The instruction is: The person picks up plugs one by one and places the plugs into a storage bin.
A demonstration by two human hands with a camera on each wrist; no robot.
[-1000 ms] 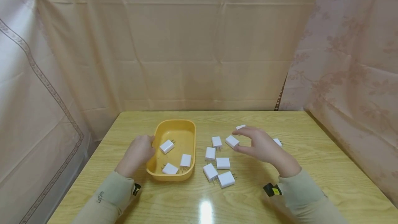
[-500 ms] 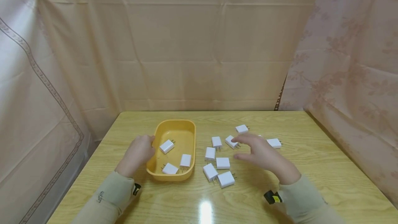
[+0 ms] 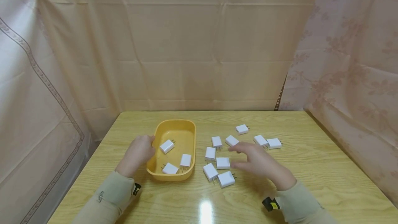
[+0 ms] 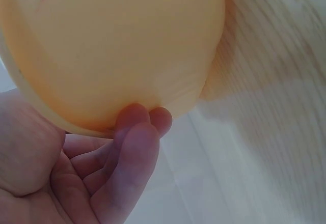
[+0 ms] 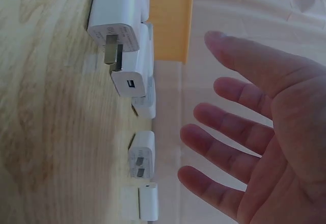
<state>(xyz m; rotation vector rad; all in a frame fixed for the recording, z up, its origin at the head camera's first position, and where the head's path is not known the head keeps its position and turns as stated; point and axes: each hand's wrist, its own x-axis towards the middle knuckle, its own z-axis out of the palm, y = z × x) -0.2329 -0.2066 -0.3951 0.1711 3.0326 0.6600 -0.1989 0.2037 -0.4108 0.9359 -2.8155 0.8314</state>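
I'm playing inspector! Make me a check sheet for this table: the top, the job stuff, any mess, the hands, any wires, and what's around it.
Surface: wood-grain tabletop, with a bright shiny spot at the near side.
Job's things: yellow tub with three white plugs in it; nine loose plugs lie to its right.
Clutter: nothing seen.
Hands: left hand pinches the tub's rim; right hand is near the loose plugs, holding nothing.
Cables: nothing seen.
Surroundings: beige cloth behind, flowery cloth on the right, pale cloth on the left.
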